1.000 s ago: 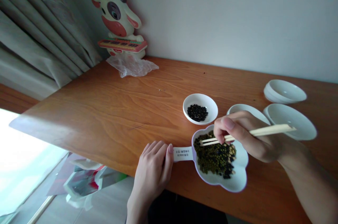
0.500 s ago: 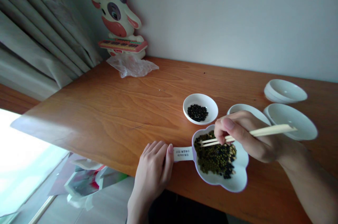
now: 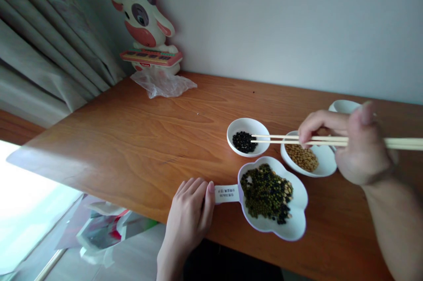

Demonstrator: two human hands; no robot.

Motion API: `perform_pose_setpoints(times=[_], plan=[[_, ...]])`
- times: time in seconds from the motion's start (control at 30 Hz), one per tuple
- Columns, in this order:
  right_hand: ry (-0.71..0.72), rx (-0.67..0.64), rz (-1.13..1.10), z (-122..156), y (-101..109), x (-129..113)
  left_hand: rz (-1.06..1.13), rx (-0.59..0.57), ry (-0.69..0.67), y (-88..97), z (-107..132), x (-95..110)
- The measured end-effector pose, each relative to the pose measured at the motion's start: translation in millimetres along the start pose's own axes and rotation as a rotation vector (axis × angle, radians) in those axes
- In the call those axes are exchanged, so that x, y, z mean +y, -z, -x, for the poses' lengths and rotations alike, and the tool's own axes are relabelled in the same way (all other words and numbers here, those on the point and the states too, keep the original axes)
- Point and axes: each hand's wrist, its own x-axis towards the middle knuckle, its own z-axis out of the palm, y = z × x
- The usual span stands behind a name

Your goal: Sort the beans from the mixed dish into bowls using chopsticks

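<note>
My right hand [image 3: 360,148] is shut on a pair of wooden chopsticks [image 3: 317,141], which lie level with their tips over a small white bowl [image 3: 247,126] of black beans [image 3: 243,142]. I cannot see anything between the tips. The chopsticks also pass above a white bowl [image 3: 325,162] of yellow soybeans [image 3: 302,158]. My left hand [image 3: 187,219] holds the labelled handle [image 3: 226,193] of a white cloud-shaped dish [image 3: 297,215]. That dish holds mixed green and black beans [image 3: 266,192].
Another white bowl [image 3: 343,106] stands partly behind my right hand. The beans sit on a wooden table [image 3: 132,148] against a wall, with a cow toy [image 3: 145,29] and crumpled plastic [image 3: 161,84] at the back. Curtains hang at the far left; a bag [image 3: 105,232] lies below the table edge.
My right hand has moved up and to the right, away from the cloud-shaped dish. The chopsticks now reach over the black bean bowl, and the soybeans have come into view.
</note>
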Motion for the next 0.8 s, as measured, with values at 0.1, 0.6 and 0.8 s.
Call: perform_pose_setpoints(times=[0.1, 0.6, 0.8], plan=[[-0.027, -0.023, 0.003, 1, -1, -5, -0.001, -0.003, 0.004, -0.4, 0, -1], [0.157, -0.037, -0.013, 103, 20, 48, -0.048, -0.121, -0.068, 3.3, -6, 6], [0.297, 0.1, -0.042, 129, -9, 74, -0.058, -0.204, -0.119, 10.7, -21, 2]])
